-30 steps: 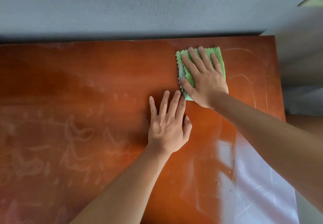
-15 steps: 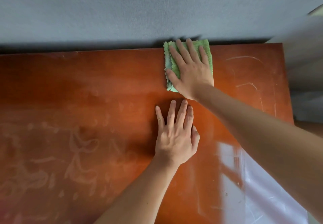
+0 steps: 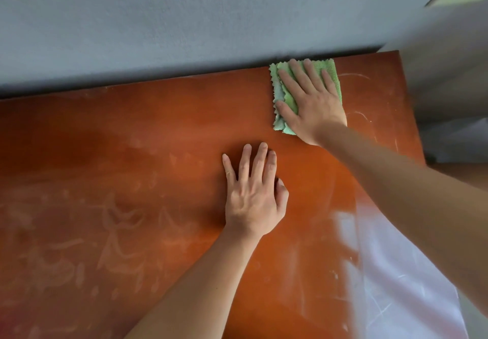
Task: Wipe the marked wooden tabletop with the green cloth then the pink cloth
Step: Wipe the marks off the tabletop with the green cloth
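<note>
Head view, looking down on an orange-brown wooden counter (image 3: 158, 132) set against a grey wall (image 3: 184, 21). The green cloth (image 3: 284, 93), folded into a rough rectangle with zigzag-cut edges, lies flat on the counter at its far edge, touching the line where the counter meets the wall, toward the far right corner. The right hand (image 3: 313, 103) lies palm-down on top of the green cloth, fingers straight and slightly spread, pointing toward the wall; it presses the cloth rather than gripping it. The cloth shows past the fingertips at the wall side and as a strip along the thumb side, where a paler layer of the fold peeks out; the heel of the hand covers the cloth's near right part. The left hand (image 3: 253, 196) rests flat on bare wood nearer the viewer than the green cloth and slightly left of it, fingers straight and close together, thumb tucked alongside; it holds nothing and does not touch the cloth. A clear band of wood separates the two hands. Pale smeared marks (image 3: 118, 235) cover the counter well to the left of the green cloth and nearer the viewer; thin curved white scratches (image 3: 359, 114) sit just right of the cloth. A bright white glare patch (image 3: 390, 280) lies on the counter's near right part, under the right forearm.
</note>
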`<state>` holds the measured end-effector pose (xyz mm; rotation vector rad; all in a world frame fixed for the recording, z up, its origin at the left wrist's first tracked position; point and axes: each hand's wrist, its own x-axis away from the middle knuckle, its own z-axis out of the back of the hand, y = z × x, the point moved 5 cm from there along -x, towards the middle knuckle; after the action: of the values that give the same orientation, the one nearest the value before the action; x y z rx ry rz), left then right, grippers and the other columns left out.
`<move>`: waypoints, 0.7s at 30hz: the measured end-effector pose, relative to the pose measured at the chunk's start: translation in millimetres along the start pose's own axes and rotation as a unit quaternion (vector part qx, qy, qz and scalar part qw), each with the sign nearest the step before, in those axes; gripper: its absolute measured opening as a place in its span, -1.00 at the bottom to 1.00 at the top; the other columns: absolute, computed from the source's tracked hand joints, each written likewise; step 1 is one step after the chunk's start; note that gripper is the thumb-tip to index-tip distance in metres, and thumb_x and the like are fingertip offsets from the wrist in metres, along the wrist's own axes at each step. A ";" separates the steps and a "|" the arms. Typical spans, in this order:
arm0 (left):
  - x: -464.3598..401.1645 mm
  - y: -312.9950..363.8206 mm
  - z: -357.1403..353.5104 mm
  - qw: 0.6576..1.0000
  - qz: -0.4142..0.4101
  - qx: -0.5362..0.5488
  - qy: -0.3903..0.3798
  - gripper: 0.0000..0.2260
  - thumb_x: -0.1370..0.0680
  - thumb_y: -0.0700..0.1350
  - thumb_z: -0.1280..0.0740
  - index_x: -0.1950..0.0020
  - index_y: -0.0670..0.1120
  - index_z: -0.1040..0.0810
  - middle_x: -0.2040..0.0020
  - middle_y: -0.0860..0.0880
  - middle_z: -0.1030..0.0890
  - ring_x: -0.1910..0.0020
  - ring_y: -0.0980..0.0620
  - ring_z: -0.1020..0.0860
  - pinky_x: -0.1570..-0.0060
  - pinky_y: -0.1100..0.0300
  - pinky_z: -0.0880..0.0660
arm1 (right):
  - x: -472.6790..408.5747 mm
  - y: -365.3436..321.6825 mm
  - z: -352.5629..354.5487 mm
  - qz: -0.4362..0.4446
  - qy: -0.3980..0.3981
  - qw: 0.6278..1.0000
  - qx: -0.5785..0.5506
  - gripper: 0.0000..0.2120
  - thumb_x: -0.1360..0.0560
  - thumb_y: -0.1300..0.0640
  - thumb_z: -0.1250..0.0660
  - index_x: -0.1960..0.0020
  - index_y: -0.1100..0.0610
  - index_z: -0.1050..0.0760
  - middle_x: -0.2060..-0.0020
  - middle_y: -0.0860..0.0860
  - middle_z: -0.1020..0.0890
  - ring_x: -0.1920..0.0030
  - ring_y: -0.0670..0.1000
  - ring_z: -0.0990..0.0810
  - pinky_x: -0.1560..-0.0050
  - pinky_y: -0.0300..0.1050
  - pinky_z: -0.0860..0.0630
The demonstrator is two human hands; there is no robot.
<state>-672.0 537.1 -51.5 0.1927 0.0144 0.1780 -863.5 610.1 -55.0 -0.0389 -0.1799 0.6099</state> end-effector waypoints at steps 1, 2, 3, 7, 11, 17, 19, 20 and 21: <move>-0.8 0.2 0.4 1.000 0.002 0.001 -0.002 -0.51 -0.59 0.06 -0.23 -0.47 -0.12 -0.49 -0.52 -0.12 -0.42 -0.51 -0.24 -0.36 -0.44 -0.44 -0.21 | 3.8 14.2 1.5 -0.018 -0.001 1.000 -0.003 -0.32 -0.62 -0.32 0.21 -0.67 -0.06 0.07 -0.66 -0.03 0.05 -0.65 0.04 0.16 -0.62 0.11 0.18; -1.2 0.4 1.1 1.000 0.003 0.002 -0.006 -0.50 -0.59 0.06 -0.22 -0.47 -0.12 -0.49 -0.53 -0.12 -0.42 -0.52 -0.24 -0.35 -0.44 -0.44 -0.21 | 7.6 27.0 3.1 -0.036 -0.002 0.999 -0.007 -0.32 -0.62 -0.32 0.21 -0.67 -0.07 0.07 -0.66 -0.04 0.05 -0.65 0.03 0.16 -0.62 0.11 0.18; -1.8 0.2 1.3 1.000 0.004 0.002 -0.009 -0.50 -0.59 0.07 -0.21 -0.48 -0.12 -0.49 -0.53 -0.12 -0.42 -0.52 -0.24 -0.35 -0.44 -0.44 -0.22 | 10.5 37.3 4.0 -0.052 -0.001 0.999 -0.010 -0.32 -0.62 -0.33 0.21 -0.67 -0.07 0.07 -0.66 -0.04 0.05 -0.65 0.03 0.16 -0.62 0.11 0.17; -2.2 -0.7 -2.6 1.000 0.001 -0.007 -0.004 -0.50 -0.59 0.07 -0.20 -0.47 -0.12 -0.49 -0.52 -0.12 -0.43 -0.52 -0.24 -0.35 -0.43 -0.44 -0.22 | 23.3 51.6 1.5 -0.096 0.006 0.995 -0.028 -0.32 -0.63 -0.32 0.19 -0.67 -0.06 0.06 -0.66 -0.04 0.04 -0.65 0.03 0.17 -0.62 0.12 0.19; -1.8 2.0 -3.6 1.000 -0.002 -0.021 -0.012 -0.48 -0.61 0.09 -0.14 -0.49 -0.12 -0.46 -0.53 -0.12 -0.41 -0.53 -0.24 -0.33 -0.47 -0.43 -0.17 | 58.1 43.2 -6.0 -0.095 0.011 0.995 -0.029 -0.33 -0.65 -0.31 0.19 -0.67 -0.03 0.06 -0.66 -0.02 0.03 -0.65 0.05 0.16 -0.62 0.15 0.17; -14.7 11.5 6.8 0.997 -0.025 0.055 0.052 -0.62 -0.56 -0.10 -0.20 -0.36 -0.12 -0.52 -0.39 -0.13 -0.53 -0.42 -0.16 -0.44 -0.47 -0.22 -0.23 | 97.0 44.2 -15.1 -0.066 0.001 0.998 -0.010 -0.33 -0.65 -0.31 0.20 -0.67 -0.03 0.07 -0.66 -0.02 0.03 -0.65 0.06 0.17 -0.63 0.16 0.14; -28.6 29.4 6.0 0.996 -0.049 0.061 0.037 -0.59 -0.56 -0.09 -0.15 -0.38 -0.10 -0.49 -0.42 -0.12 -0.51 -0.45 -0.13 -0.42 -0.48 -0.21 -0.21 | 95.3 45.1 -15.2 -0.061 0.002 0.998 -0.005 -0.32 -0.65 -0.31 0.18 -0.67 -0.01 0.05 -0.66 -0.01 0.01 -0.65 0.07 0.15 -0.62 0.18 0.11; -35.4 38.5 4.0 0.997 -0.049 0.061 0.023 -0.57 -0.57 -0.07 -0.12 -0.41 -0.10 -0.48 -0.46 -0.13 -0.47 -0.50 -0.13 -0.38 -0.49 -0.22 -0.19 | 93.7 46.0 -15.5 -0.055 0.002 0.998 -0.002 -0.32 -0.65 -0.31 0.18 -0.67 -0.01 0.05 -0.66 0.00 0.01 -0.65 0.07 0.15 -0.62 0.18 0.11; -40.6 46.8 1.4 0.997 -0.041 0.063 0.007 -0.55 -0.58 -0.06 -0.10 -0.44 -0.10 -0.47 -0.51 -0.13 -0.43 -0.54 -0.13 -0.33 -0.50 -0.23 -0.16 | 91.6 48.2 -15.6 -0.049 0.002 0.999 0.003 -0.32 -0.65 -0.31 0.17 -0.67 -0.01 0.05 -0.66 0.00 0.02 -0.65 0.07 0.16 -0.62 0.18 0.12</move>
<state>-720.1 574.8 -41.3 0.3161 0.0477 0.0965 -814.3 702.3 -60.4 -0.0260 -0.1759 0.5119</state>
